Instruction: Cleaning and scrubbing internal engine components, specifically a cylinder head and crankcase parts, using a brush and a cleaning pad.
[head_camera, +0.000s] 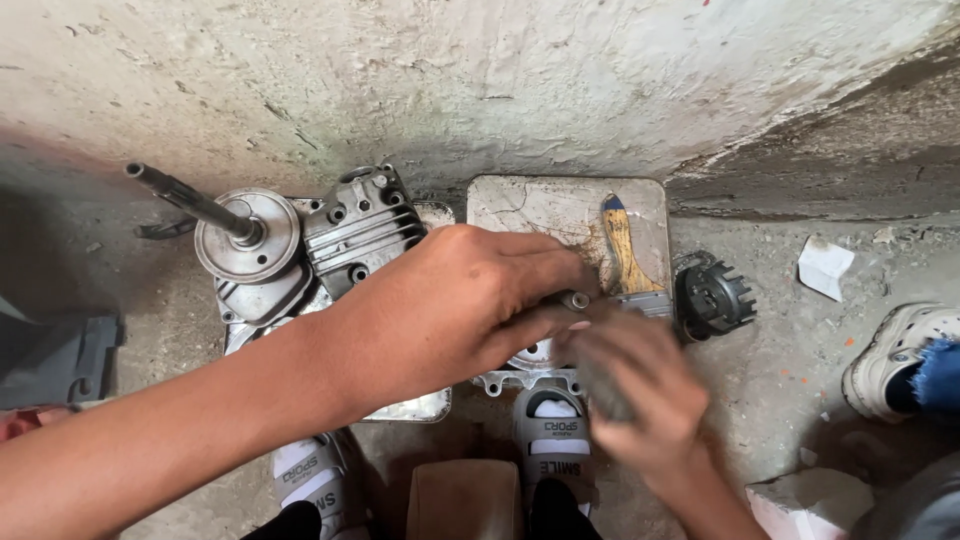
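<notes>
My left hand (455, 305) reaches in from the left and grips a small metal cylinder (573, 299) between thumb and fingers. My right hand (635, 385) is blurred just below and right of it, closed around a dark grey object (600, 385) that touches the cylinder's end. Both hands hover over a pale metal engine cover (525, 378), mostly hidden beneath them. Behind lies a flat, dirty metal tray (540, 205) with a yellow-handled brush (630, 250) on it.
A finned engine block (360, 228) and a shaft with a disc (245, 235) sit at the left. At the right lie a black gear-like part (712, 297) and a scrap of paper (825, 266). My sandalled feet (550, 435) are below; another person's shoe (900, 365) at right.
</notes>
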